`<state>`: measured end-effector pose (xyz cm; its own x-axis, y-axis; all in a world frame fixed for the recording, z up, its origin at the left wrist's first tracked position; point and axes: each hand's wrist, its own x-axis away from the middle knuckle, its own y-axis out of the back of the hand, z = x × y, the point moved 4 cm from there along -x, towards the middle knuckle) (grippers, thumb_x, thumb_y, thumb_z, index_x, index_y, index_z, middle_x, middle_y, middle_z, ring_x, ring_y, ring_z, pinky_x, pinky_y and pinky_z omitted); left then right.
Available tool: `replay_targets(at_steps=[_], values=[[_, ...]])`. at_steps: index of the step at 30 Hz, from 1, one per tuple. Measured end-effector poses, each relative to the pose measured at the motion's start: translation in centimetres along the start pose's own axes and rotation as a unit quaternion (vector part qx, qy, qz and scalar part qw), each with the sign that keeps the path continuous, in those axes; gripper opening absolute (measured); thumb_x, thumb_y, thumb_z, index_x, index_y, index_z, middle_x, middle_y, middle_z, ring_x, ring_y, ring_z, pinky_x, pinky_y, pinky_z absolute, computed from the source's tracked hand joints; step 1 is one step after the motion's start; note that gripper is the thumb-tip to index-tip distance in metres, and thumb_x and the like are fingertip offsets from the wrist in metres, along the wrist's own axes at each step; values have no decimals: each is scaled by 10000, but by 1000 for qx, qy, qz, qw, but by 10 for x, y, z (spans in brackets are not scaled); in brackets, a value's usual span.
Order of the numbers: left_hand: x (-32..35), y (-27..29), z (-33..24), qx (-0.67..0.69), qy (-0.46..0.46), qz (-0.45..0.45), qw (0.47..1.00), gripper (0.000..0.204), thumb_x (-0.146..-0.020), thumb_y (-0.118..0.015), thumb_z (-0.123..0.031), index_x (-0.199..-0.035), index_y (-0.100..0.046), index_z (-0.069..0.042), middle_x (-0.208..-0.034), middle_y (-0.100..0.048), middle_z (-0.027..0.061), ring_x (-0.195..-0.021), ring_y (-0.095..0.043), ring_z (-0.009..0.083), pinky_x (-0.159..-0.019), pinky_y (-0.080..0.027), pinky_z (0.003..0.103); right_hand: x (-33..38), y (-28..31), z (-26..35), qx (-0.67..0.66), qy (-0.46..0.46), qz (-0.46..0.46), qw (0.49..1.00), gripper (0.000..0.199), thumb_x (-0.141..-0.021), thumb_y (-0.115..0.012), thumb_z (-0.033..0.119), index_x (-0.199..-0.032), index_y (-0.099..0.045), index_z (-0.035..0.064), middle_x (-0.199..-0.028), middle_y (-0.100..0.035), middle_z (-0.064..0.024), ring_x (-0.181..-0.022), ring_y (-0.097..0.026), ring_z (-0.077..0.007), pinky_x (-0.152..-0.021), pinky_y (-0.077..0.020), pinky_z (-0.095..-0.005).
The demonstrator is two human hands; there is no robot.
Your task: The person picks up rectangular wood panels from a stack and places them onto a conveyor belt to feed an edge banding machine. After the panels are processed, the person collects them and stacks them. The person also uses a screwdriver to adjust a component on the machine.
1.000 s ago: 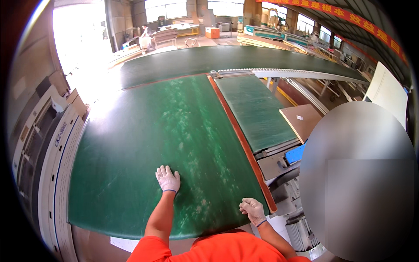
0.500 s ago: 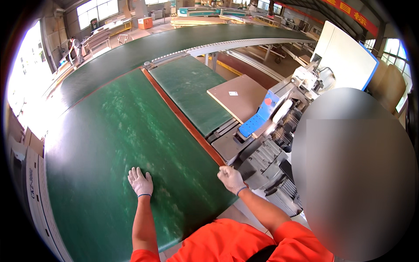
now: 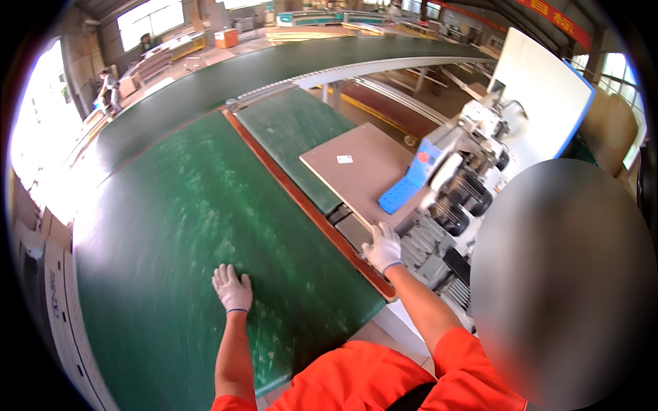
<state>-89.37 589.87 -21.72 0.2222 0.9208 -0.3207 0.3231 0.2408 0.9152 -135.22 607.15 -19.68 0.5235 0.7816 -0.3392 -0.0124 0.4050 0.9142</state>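
My left hand (image 3: 232,288), in a white knit glove, lies flat with its fingers apart on the wide green conveyor belt (image 3: 171,226). Nothing is in it. A flat brown panel (image 3: 349,181) with a small white label sticks out from under the blue guard (image 3: 399,194) of a machine. Its left part rests over the narrower green belt (image 3: 295,127). Also gloved, my right hand (image 3: 384,247) is at the panel's near edge, fingers stretched toward it; whether they touch it I cannot tell. Beside that hand runs a reddish-brown strip (image 3: 301,202) along the wide belt's edge.
Motors and metal blocks (image 3: 439,246) of the machine crowd the right side, below a large white cover (image 3: 541,89). A curved green conveyor (image 3: 274,58) crosses behind. Far left, a person (image 3: 110,89) stands near stacked boards. A blurred patch hides the lower right.
The panel has come farther out of the machine, toward the left and near side. My right hand has left the reddish-brown strip, moved up to the panel's edge and opened its fingers.
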Motion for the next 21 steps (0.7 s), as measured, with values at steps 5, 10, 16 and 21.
replay_targets(at_steps=[5,10,16,21], values=[[1,17,-26,13,-26,-15,999,538,-919,-694,-343,-1345,-615,-24,-1524,-547,228,-1478,-430,451,-1252,-287,587,13,11,-3,-7,16,28,999,708,-857,-777,432,-1428,-622,43,-1547,-525,-242,-1395,-520,-438,-1164,-405,-585],[38,6,-27,28,-12,-27,999,618,-956,-684,-384,-1450,-595,-23,-1580,-514,232,-1502,-418,456,-1281,-276,583,28,0,8,-11,127,-6,992,658,-890,-736,408,-1375,-634,-26,-1500,-552,-260,-1429,-479,-455,-1222,-354,-592],[79,7,-65,9,38,-23,999,617,-975,-663,-393,-1467,-586,-29,-1603,-498,228,-1533,-388,441,-1292,-249,581,62,14,26,-79,215,-13,973,669,-838,-762,437,-1300,-672,-38,-1450,-596,-273,-1379,-519,-473,-1204,-370,-598],[104,0,-120,0,60,-9,998,654,-967,-663,-430,-1482,-579,-37,-1624,-480,220,-1547,-370,438,-1303,-222,578,84,21,27,-113,264,-13,958,638,-814,-760,423,-1253,-699,-36,-1435,-613,-258,-1373,-530,-453,-1203,-376,-586]])
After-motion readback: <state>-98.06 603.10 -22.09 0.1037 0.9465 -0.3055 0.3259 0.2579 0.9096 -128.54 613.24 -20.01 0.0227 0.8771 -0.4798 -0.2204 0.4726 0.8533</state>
